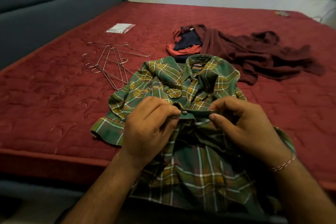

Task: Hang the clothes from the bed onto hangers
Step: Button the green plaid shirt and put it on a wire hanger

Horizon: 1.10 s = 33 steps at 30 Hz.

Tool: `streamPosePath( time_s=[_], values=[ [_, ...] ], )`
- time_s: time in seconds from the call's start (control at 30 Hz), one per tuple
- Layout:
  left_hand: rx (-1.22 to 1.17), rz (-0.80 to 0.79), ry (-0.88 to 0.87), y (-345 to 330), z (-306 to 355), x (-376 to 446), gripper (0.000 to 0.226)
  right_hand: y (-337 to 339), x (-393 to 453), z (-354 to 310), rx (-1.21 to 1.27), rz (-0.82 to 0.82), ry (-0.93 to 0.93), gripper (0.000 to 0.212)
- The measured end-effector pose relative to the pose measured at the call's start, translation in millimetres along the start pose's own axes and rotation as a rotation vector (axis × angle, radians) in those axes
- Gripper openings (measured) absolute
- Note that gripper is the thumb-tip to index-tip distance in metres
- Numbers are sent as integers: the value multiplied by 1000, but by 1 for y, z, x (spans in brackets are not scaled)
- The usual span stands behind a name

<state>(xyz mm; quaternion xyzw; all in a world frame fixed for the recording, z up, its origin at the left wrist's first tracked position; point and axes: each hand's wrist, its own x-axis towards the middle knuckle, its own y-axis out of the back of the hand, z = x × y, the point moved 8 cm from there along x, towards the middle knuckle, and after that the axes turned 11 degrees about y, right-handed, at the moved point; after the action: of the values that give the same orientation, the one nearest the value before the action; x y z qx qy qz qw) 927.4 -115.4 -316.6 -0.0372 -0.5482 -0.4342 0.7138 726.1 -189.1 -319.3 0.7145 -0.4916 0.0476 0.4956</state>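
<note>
Now left hand (pixel 145 129) and right hand (pixel 243 125) pinch the plaid shirt's (pixel 181 82) button strip; collar label (pixel 197 68) unreadable.

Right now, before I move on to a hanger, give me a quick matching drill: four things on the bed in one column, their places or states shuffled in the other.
Things:
1. plaid shirt
2. wire hangers
3. maroon garment
4. plastic packet

Places or states:
A. far, towards the headboard
B. heaped to the shirt's right
C. pinched by left hand and right hand
D. loose pile left of the shirt

Pairs: 1-C, 2-D, 3-B, 4-A
</note>
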Motion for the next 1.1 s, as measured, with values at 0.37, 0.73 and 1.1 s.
streamPosePath(
  time_s=[0.37,0.73,1.1],
  values=[
    [-329,-491,282,-7,-22,41,19,2,7,18,118,-516,-89,25],
    [466,-942,180,-149,-84,17,28,-36,135,97,-116,0,-233,14],
    [339,50,845,-7,-212,72,21,-67,78,172,-529,216,-541,41]
  ],
)
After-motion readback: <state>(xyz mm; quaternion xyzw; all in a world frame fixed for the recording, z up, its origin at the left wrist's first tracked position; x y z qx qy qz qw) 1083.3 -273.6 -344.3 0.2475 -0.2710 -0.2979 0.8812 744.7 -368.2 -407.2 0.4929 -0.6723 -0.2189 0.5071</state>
